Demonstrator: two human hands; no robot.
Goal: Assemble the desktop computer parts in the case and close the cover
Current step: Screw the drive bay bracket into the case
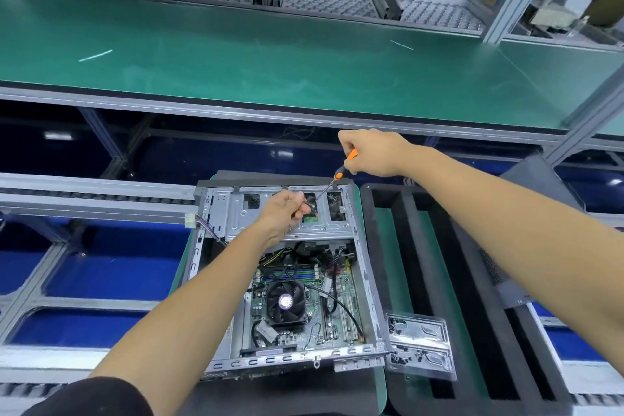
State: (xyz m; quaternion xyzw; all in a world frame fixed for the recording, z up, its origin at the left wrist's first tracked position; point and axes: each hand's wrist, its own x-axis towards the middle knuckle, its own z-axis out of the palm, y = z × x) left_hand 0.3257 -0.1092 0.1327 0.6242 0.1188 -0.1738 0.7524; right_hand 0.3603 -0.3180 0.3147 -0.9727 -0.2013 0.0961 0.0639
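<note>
Computer case (216, 280) lies open on a green mat, motherboard exposed. Left hand (283, 213) pinches something small at the drive cage (270, 213). Right hand (371, 152) grips an orange-handled screwdriver (341, 172), tip angled into the cage.

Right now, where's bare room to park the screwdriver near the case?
Free: the green strips between the black foam ribs right of the case, and the green belt beyond. Crowded: the drive cage, where the left hand and the right hand with the screwdriver work.
</note>
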